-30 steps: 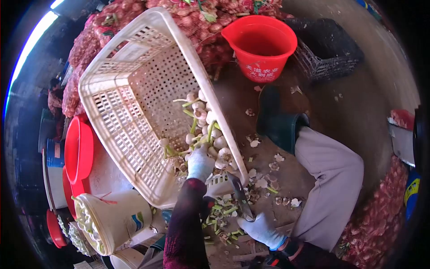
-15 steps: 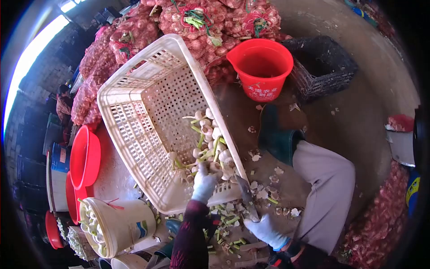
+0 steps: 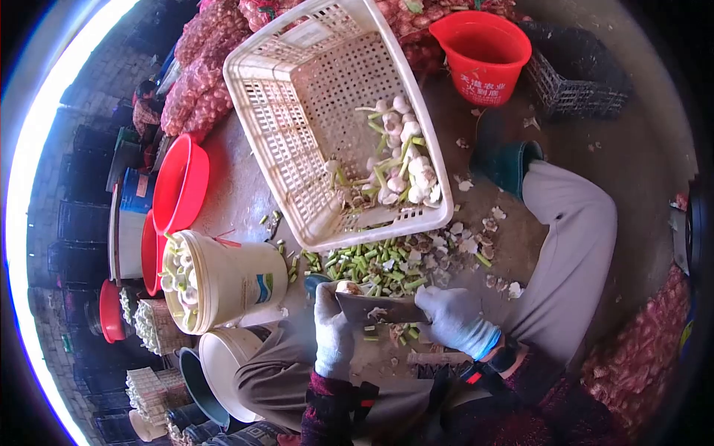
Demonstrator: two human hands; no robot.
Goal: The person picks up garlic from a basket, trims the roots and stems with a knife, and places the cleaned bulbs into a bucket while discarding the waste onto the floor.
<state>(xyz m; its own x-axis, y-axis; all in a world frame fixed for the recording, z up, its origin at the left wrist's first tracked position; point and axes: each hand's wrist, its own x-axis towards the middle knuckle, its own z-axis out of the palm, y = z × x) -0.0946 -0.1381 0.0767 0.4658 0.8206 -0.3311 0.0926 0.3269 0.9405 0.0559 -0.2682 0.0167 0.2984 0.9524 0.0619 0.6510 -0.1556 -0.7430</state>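
Note:
In its white-blue glove, my left hand (image 3: 332,334) is closed around a garlic bulb (image 3: 347,287), whose top shows above the fingers. My right hand (image 3: 455,318), also gloved, grips a wide flat knife (image 3: 387,309) at its right end. The dark blade spans the gap between the hands, its left end right at the bulb and left fingers. Just beyond them stands a white slatted plastic crate (image 3: 387,236), tilted in this view. Garlic bulbs (image 3: 418,175) with green stems are heaped along its right side. Cut green stems (image 3: 372,269) and papery skins litter the floor below the crate.
At left, a white bucket (image 3: 242,279) holds trimmed garlic, near red basins (image 3: 181,186). A red bucket (image 3: 487,63) and a black crate (image 3: 580,93) stand at the far right. Red mesh sacks (image 3: 204,82) are piled behind. A person (image 3: 146,111) is at far left.
My left hand has come out of the crate toward me with a garlic bulb. My right hand has brought the knife up to it. The view has shifted, with the crate now higher.

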